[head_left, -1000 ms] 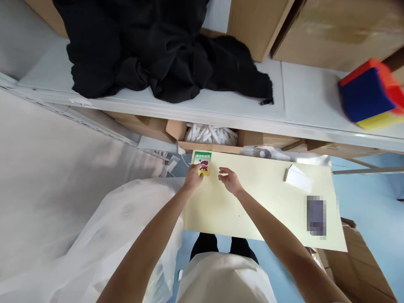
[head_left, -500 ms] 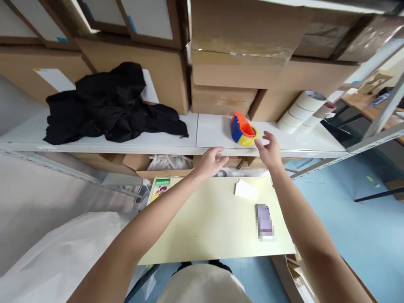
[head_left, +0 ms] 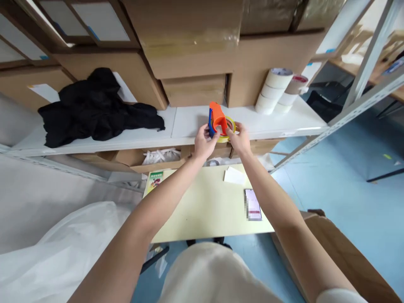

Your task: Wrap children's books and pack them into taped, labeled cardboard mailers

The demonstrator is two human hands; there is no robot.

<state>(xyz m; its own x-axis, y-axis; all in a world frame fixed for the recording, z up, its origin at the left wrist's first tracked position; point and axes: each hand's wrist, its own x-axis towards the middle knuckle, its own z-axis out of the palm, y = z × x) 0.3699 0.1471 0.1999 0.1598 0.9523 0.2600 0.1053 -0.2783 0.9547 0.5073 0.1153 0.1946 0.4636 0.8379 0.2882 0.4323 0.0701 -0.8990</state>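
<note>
An orange and blue tape dispenser with a roll of yellow tape is between my two hands, at the front edge of the white shelf. My left hand grips its blue left side, the fingers partly hidden behind it. On the other side, my right hand has its thumb and fingers closed on the tape roll side. Whether the dispenser still rests on the shelf I cannot tell.
Black cloth lies on the shelf at left, before cardboard boxes. Several white tape rolls stand at right. Below, a pale yellow table bears a phone, a white card and a booklet.
Both hands have reached forward and closed on the tape dispenser from either side; before, they were apart from it. The dispenser is turned a little, and the camera view has shifted.
</note>
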